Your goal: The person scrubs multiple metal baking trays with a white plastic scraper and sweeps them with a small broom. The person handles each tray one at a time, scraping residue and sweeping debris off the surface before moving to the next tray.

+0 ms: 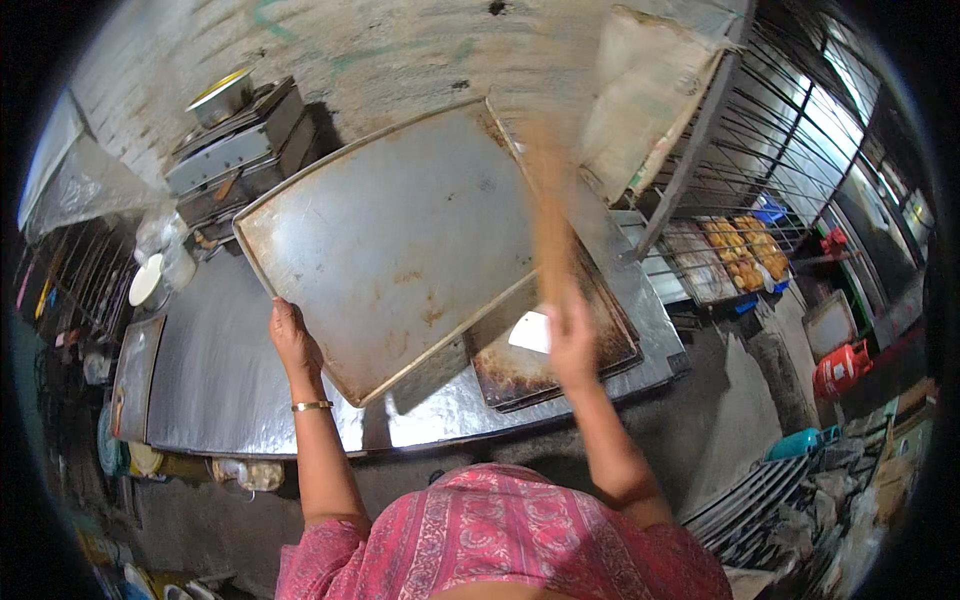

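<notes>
My left hand point(295, 339) grips the near left rim of a large metal baking tray point(397, 232), which is tilted above a metal-topped table point(217, 360). In my right hand point(573, 341) is a long wooden tool point(551, 202), blurred by motion, pointing away from me along the tray's right side. Its far end is too blurred to name. A white flat piece point(529, 332), perhaps a scraper, shows beside my right fingers; whether it is held or lies beneath, I cannot tell. Under it are stacked, browned baking trays point(517, 379) on the table, partly covered by the raised tray.
A metal pot point(222, 97) sits on a boxy metal appliance point(225, 161) at the back left. To the right stands a metal rack point(690, 142) near a tray of baked buns point(739, 251). A red gas cylinder point(841, 370) is on the floor at right.
</notes>
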A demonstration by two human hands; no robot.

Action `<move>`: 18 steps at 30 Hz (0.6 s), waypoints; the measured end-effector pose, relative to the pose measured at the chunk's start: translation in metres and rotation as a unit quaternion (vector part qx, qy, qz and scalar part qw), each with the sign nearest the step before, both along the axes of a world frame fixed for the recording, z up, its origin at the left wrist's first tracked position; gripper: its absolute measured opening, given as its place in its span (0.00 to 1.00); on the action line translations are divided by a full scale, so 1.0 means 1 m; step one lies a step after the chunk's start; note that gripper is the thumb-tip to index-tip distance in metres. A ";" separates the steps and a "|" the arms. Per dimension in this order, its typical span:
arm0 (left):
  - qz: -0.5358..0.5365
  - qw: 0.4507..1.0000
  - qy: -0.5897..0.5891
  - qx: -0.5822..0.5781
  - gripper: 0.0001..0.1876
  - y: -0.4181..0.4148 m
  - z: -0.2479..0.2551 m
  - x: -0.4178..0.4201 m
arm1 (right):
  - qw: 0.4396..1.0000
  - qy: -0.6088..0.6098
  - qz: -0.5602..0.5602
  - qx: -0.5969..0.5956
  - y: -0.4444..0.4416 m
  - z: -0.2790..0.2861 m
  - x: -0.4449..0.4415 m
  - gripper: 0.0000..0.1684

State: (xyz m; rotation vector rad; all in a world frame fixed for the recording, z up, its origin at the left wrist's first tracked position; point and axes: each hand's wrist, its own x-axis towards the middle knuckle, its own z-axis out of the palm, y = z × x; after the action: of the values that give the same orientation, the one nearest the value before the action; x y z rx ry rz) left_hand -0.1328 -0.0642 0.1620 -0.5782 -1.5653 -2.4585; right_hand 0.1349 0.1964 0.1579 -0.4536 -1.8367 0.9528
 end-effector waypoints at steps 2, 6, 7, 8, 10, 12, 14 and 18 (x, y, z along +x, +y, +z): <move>-0.002 1.000 0.002 0.012 0.18 0.009 -0.001 0.002 | 0.977 -0.085 0.047 0.192 -0.053 0.038 -0.032 0.28; -0.004 1.000 0.006 0.012 0.17 0.013 0.017 0.015 | 0.933 -0.169 0.116 0.296 -0.075 0.032 -0.072 0.32; 0.003 1.000 0.004 0.018 0.17 0.007 0.020 0.016 | 0.953 -0.182 0.107 0.219 -0.064 0.033 -0.074 0.31; 0.009 1.000 0.002 0.024 0.17 0.001 0.022 0.017 | 0.966 -0.195 0.097 0.142 -0.040 0.033 -0.071 0.30; 0.019 0.999 -0.002 0.030 0.17 -0.009 0.025 0.015 | 0.988 -0.073 -0.002 0.134 0.031 0.015 -0.060 0.21; 0.022 1.000 -0.007 0.010 0.17 -0.023 0.024 0.014 | 0.990 -0.111 -0.063 0.055 0.083 0.037 -0.032 0.23; 0.008 1.000 0.013 0.009 0.17 -0.033 0.022 0.003 | 0.980 -0.184 -0.075 -0.001 0.121 0.069 -0.010 0.25; 0.000 1.000 0.028 0.008 0.17 -0.023 0.026 -0.010 | 0.954 -0.095 -0.067 0.276 0.049 0.203 -0.030 0.23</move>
State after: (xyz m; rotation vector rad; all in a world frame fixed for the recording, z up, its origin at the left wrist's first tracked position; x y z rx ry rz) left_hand -0.1428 -0.0874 0.1883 -0.6407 -1.5237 -2.4301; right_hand 0.1051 0.2454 0.3605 -0.3216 -2.1136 0.2818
